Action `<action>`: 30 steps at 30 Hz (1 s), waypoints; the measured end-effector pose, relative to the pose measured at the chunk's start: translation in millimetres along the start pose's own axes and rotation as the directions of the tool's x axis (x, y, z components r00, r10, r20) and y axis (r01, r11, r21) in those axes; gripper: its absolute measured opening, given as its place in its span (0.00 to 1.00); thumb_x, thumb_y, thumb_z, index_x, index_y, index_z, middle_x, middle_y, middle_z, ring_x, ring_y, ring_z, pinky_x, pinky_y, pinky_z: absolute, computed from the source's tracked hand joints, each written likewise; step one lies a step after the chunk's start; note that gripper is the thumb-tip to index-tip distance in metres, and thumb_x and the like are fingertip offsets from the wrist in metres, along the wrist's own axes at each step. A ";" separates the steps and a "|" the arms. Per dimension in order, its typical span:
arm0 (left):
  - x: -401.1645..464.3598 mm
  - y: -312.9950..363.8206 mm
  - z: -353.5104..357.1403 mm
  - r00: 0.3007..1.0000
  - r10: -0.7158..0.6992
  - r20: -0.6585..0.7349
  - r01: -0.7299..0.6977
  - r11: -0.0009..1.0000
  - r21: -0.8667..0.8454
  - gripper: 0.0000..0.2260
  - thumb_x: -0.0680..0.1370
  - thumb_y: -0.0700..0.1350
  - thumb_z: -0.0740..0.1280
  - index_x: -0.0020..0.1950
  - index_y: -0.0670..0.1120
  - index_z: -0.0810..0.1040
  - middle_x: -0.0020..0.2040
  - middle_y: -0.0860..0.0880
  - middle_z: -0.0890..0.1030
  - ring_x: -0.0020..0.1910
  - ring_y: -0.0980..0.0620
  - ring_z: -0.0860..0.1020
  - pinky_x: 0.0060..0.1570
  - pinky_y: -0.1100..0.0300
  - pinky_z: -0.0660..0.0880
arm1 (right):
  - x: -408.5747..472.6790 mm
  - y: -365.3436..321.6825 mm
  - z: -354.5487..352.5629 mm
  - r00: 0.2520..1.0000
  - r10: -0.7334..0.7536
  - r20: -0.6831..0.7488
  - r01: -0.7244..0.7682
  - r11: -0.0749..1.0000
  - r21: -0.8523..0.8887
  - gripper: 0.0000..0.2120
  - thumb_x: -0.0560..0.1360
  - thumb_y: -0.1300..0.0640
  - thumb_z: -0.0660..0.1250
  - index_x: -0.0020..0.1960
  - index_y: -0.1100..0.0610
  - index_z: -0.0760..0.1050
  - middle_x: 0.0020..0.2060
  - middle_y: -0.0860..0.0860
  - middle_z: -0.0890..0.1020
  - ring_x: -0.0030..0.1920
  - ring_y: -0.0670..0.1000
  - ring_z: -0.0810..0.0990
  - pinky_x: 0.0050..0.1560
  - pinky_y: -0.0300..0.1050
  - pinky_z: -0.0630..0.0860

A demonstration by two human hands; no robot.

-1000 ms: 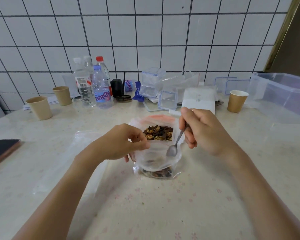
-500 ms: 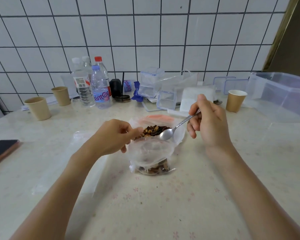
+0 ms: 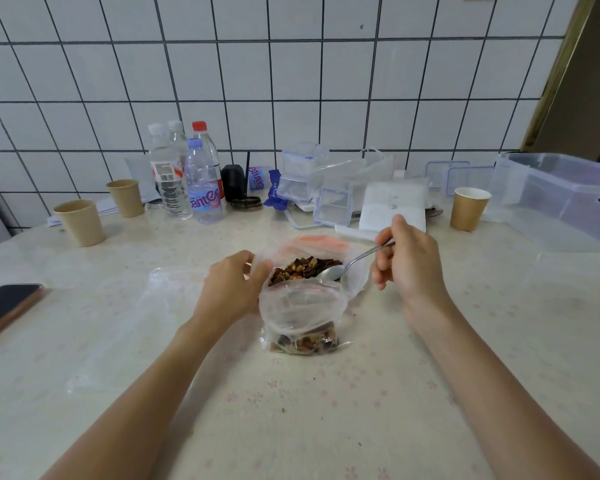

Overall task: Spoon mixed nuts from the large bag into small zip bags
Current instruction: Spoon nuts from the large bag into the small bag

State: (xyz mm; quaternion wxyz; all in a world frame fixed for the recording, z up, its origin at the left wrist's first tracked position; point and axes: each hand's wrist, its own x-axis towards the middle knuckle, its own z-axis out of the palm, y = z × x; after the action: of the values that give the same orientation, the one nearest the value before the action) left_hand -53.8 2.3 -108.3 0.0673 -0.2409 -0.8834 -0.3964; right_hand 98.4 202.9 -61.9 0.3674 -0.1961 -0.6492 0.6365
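Observation:
A small clear zip bag (image 3: 300,311) stands upright at the table's middle, with a layer of mixed nuts at its bottom. My left hand (image 3: 234,287) pinches its upper left rim and keeps the mouth open. Right behind it lies the large bag (image 3: 312,245) with an orange strip, its mouth showing a heap of mixed nuts (image 3: 300,266). My right hand (image 3: 409,263) grips the handle of a metal spoon (image 3: 350,263). The spoon's bowl rests at the right edge of the nut heap in the large bag.
Empty clear bags (image 3: 132,320) lie flat to the left. A phone (image 3: 6,306) sits at the left edge. Paper cups (image 3: 80,221) (image 3: 468,209), water bottles (image 3: 201,181), clear lidded boxes (image 3: 333,202) and a big plastic bin (image 3: 565,199) line the tiled wall.
My right hand lifted the spoon out of the small bag and swung it back into the large bag's nuts. The left hand stayed on the small bag's rim.

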 end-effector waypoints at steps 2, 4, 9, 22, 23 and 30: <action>-0.1 -0.7 1.0 0.999 0.025 -0.026 -0.026 0.998 -0.048 0.10 0.83 0.56 0.65 0.50 0.52 0.81 0.44 0.54 0.81 0.43 0.58 0.78 0.37 0.62 0.70 | -0.9 7.5 2.4 0.998 -0.024 0.054 0.032 0.987 -0.155 0.21 0.87 0.49 0.54 0.41 0.59 0.73 0.21 0.50 0.74 0.23 0.54 0.73 0.23 0.42 0.67; 0.3 0.3 1.2 0.998 0.044 -0.046 -0.048 0.995 -0.090 0.08 0.83 0.55 0.65 0.50 0.54 0.82 0.43 0.56 0.81 0.43 0.59 0.78 0.37 0.63 0.71 | -1.6 14.3 4.7 0.995 -0.012 0.097 0.039 0.959 -0.280 0.21 0.87 0.49 0.53 0.42 0.58 0.74 0.21 0.50 0.76 0.24 0.51 0.75 0.24 0.42 0.68; -2.4 7.5 3.2 0.987 0.141 -0.076 -0.151 0.978 -0.148 0.06 0.84 0.54 0.65 0.52 0.55 0.82 0.45 0.58 0.83 0.39 0.61 0.80 0.39 0.64 0.75 | -2.7 23.3 9.1 0.982 0.123 0.146 -0.086 0.967 -0.242 0.18 0.87 0.53 0.54 0.48 0.61 0.77 0.27 0.52 0.82 0.26 0.50 0.79 0.22 0.41 0.70; -5.7 11.4 8.1 0.962 0.216 -0.164 -0.246 0.951 -0.188 0.07 0.83 0.50 0.67 0.58 0.53 0.83 0.48 0.62 0.82 0.47 0.64 0.80 0.42 0.72 0.71 | -2.3 27.5 14.1 0.954 0.273 0.125 -0.262 0.960 -0.095 0.18 0.87 0.54 0.54 0.50 0.62 0.78 0.30 0.54 0.85 0.25 0.49 0.79 0.18 0.41 0.68; -5.3 11.3 8.1 0.961 0.216 -0.173 -0.247 0.950 -0.189 0.08 0.83 0.50 0.68 0.58 0.52 0.84 0.48 0.62 0.82 0.47 0.64 0.80 0.42 0.72 0.71 | -1.4 26.6 13.1 0.956 0.270 0.119 -0.260 0.961 -0.089 0.18 0.87 0.54 0.54 0.50 0.62 0.78 0.30 0.54 0.85 0.25 0.49 0.80 0.18 0.41 0.68; -4.5 9.2 6.8 0.957 0.213 -0.198 -0.250 0.951 -0.185 0.10 0.83 0.51 0.67 0.60 0.50 0.84 0.50 0.58 0.84 0.48 0.62 0.80 0.43 0.70 0.72 | 1.4 26.0 11.5 0.960 0.263 0.093 -0.259 0.964 -0.053 0.18 0.87 0.55 0.54 0.49 0.62 0.78 0.28 0.54 0.84 0.25 0.50 0.80 0.18 0.41 0.67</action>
State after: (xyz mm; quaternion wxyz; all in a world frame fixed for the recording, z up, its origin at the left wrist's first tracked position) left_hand -44.9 10.8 -108.1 0.1655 -0.3127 -0.7932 -0.4956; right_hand 83.6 199.0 -85.8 0.2436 -0.2556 -0.6479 0.6750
